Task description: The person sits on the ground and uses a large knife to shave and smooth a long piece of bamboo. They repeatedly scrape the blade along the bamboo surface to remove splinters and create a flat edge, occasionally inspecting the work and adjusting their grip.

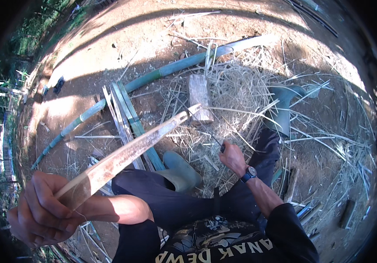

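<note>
My left hand [44,208], at the lower left, is wrapped round the near end of a long split bamboo piece [123,155]. The piece slants up to the right, and its far end, which has a notch, lies over a wooden block [198,92]. A thin pale sliver [236,110] stretches rightward from that end. My right hand [233,157], below the block, grips the dark handle of a knife [216,141]. Its narrow blade points up and left toward the bamboo's tip. Whether the edge touches the bamboo is hard to tell.
A heap of bamboo shavings [241,83] surrounds the block. Behind it a long green bamboo pole [175,66] lies across the ground. Split bamboo lengths [129,114] rest left of the block. My boots [179,171] stand on either side.
</note>
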Action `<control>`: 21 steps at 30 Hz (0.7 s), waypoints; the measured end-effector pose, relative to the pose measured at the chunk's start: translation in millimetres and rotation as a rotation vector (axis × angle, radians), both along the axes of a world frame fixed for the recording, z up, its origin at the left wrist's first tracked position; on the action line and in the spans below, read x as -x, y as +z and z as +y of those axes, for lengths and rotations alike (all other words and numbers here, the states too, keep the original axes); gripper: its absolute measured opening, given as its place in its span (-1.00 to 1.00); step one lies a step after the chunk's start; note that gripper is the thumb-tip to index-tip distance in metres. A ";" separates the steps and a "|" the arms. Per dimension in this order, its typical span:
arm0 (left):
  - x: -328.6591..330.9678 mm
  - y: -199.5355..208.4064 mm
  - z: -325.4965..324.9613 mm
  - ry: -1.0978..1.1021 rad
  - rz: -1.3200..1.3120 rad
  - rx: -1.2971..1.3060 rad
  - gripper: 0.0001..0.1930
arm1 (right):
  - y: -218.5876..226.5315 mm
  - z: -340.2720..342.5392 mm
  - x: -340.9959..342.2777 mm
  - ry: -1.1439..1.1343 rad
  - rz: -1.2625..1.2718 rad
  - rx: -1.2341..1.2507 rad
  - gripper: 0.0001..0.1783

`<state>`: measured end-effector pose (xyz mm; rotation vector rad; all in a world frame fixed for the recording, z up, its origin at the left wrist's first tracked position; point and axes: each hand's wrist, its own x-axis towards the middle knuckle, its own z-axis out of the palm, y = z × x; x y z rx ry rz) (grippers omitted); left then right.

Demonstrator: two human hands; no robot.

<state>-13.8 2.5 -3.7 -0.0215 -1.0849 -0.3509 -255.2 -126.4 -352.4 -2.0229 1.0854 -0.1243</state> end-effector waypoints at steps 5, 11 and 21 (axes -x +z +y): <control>2.0 -3.2 -2.5 -0.089 -0.010 0.106 -0.82 | 85.2 25.1 -51.8 0.140 -0.389 0.008 -0.75; 1.7 -3.4 -7.4 -0.129 -0.040 0.076 -0.81 | 43.7 11.6 -31.7 0.041 -0.245 -0.026 -0.77; -10.0 -8.5 5.1 -0.032 0.006 0.114 -0.84 | 19.1 -4.8 -26.4 0.081 0.021 0.009 -0.81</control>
